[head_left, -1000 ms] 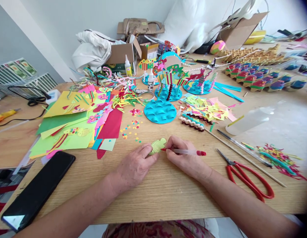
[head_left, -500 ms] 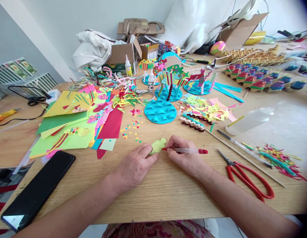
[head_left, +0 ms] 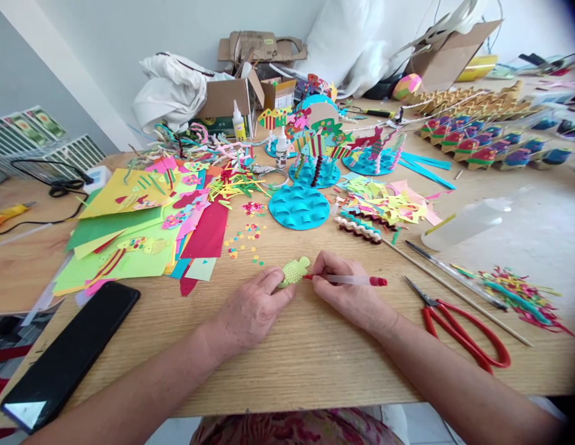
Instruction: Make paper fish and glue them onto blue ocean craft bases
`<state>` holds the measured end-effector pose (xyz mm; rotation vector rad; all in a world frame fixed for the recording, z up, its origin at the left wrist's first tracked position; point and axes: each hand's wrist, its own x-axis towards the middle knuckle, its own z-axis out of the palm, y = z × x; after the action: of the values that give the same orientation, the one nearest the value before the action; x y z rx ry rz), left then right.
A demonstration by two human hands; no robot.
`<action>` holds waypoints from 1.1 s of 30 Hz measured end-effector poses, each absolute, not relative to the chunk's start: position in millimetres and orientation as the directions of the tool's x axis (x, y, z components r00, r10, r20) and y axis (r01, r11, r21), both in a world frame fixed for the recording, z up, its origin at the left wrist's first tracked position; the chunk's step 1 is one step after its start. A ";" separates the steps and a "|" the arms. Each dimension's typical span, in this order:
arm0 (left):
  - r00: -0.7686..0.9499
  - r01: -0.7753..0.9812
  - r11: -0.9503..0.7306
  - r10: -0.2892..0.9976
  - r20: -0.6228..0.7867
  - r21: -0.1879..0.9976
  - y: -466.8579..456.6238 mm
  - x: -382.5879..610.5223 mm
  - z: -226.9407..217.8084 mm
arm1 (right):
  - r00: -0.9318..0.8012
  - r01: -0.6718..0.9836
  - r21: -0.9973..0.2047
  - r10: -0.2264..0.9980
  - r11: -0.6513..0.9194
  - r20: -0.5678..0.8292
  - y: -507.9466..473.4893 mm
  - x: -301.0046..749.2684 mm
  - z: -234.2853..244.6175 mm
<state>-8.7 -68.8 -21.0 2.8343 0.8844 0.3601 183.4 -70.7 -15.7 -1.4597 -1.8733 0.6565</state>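
Observation:
A small light-green paper fish [head_left: 294,272] with a drawn scale pattern lies near the front middle of the table. My left hand [head_left: 257,303] pinches its left end between thumb and fingers. In my right hand [head_left: 345,287] is a red-capped pen [head_left: 359,280] with a pale barrel, gripped near its red tip. That tip is at the fish's right edge; whether it touches the paper I cannot tell. Beyond the fish sits a round blue base [head_left: 299,207] with curled wave shapes.
Red-handled scissors [head_left: 464,327], a wooden stick [head_left: 459,293] and a pen [head_left: 454,274] lie to the right. At left are a black phone [head_left: 72,355] and stacked coloured paper [head_left: 115,216]. Finished fish stands [head_left: 315,173], a glue bottle [head_left: 281,151] and paper scraps [head_left: 384,201] are farther back.
The hands, fish and pen keep nearly the same places. The whole view has shifted very slightly.

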 end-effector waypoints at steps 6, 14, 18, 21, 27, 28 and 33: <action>0.795 0.542 -0.814 0.577 0.188 0.208 -68.8 -8.9 -20.8 | -0.134 0.585 -0.778 0.973 0.229 0.186 -70.9 185.2 -14.1; 0.791 0.547 -0.812 0.581 0.192 0.204 -69.0 -8.9 -21.7 | -0.052 0.618 -0.758 0.973 0.209 0.226 -70.9 189.0 -13.7; 0.797 0.545 -0.814 0.577 0.178 0.199 -68.8 -9.0 -21.2 | -0.137 0.624 -0.736 0.964 0.264 0.229 -69.8 189.0 -16.6; 0.797 0.549 -0.814 0.578 0.174 0.191 -68.9 -9.0 -20.9 | -0.181 0.633 -0.716 0.955 0.295 0.234 -68.7 189.0 -18.7; 0.810 0.530 -0.833 0.553 0.195 0.160 -69.0 -9.7 -21.3 | -0.214 0.692 -0.641 0.942 0.333 0.258 -69.0 187.6 -19.2; 0.814 0.524 -0.840 0.543 0.205 0.142 -68.9 -10.3 -21.8 | -0.216 0.696 -0.635 0.941 0.335 0.260 -69.2 187.3 -19.1; 0.819 0.517 -0.853 0.516 0.252 0.068 -66.4 -15.8 -21.8 | -0.218 0.711 -0.619 0.942 0.333 0.257 -69.7 186.4 -18.4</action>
<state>-15.8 -66.4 -21.8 2.9993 0.8512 0.4135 186.4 -69.7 -18.4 -1.4446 -2.0047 0.4993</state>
